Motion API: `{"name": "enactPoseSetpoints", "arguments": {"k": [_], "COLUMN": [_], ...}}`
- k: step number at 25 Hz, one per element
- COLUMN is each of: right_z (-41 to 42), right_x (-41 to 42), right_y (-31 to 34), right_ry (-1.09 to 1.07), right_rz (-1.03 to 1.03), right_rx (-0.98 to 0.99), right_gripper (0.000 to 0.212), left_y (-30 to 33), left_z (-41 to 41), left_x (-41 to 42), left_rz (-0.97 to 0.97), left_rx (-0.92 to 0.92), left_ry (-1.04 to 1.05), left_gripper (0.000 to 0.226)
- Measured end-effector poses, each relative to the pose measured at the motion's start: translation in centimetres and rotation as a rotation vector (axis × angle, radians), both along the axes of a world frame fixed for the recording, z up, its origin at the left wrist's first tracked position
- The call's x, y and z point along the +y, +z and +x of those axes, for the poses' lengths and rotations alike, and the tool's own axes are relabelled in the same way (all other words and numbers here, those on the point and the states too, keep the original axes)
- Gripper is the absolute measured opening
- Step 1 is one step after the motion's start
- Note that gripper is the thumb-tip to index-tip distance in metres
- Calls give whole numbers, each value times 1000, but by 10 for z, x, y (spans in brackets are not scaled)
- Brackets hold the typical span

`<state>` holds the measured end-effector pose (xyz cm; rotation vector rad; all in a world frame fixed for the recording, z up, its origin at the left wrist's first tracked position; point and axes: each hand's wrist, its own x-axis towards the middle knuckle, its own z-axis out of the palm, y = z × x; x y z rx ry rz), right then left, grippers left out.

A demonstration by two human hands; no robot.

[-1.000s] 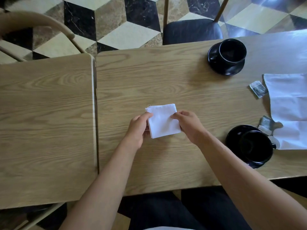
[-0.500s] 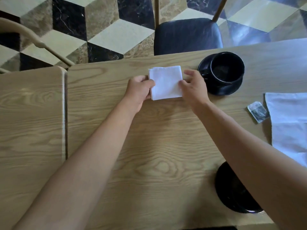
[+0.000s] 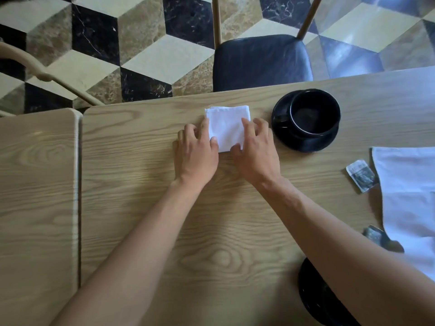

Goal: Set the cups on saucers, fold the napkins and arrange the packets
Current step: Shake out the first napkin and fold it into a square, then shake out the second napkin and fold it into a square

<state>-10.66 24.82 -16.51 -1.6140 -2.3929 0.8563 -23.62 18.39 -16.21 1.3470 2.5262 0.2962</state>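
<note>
A small folded white napkin (image 3: pixel 227 127) lies flat near the table's far edge. My left hand (image 3: pixel 196 152) touches its left side and my right hand (image 3: pixel 255 150) its right side, fingers spread and resting on the cloth. Just right of it a black cup (image 3: pixel 315 112) stands on a black saucer (image 3: pixel 303 143). An unfolded white napkin (image 3: pixel 409 196) lies at the right edge, with one grey packet (image 3: pixel 361 175) beside it and another packet (image 3: pixel 376 237) partly under it. A second black saucer (image 3: pixel 313 300) shows near the front, mostly hidden by my right forearm.
The wooden table (image 3: pixel 164 231) meets a second table (image 3: pixel 35 196) at a seam on the left. A black-seated chair (image 3: pixel 261 61) is tucked in across from me. A curved chair back (image 3: pixel 28 67) stands at the far left over the patterned floor.
Both hands carried the folded napkin away from me and set it down beside the far cup and saucer. They no longer pinch it and now rest on it with spread fingers.
</note>
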Motion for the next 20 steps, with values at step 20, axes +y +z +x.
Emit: {"name": "enactPoseSetpoints", "arguments": {"k": [20], "right_z": [266], "right_x": [-127], "right_y": [116], "right_ry": [-503], "right_rz": [63], "right_rx": [-87], "right_gripper": [31], "left_y": [108], "left_z": [197], "left_x": [-91], "left_rz": [-3], "left_rx": [-175], "left_ry": [-516], "left_gripper": [37]}}
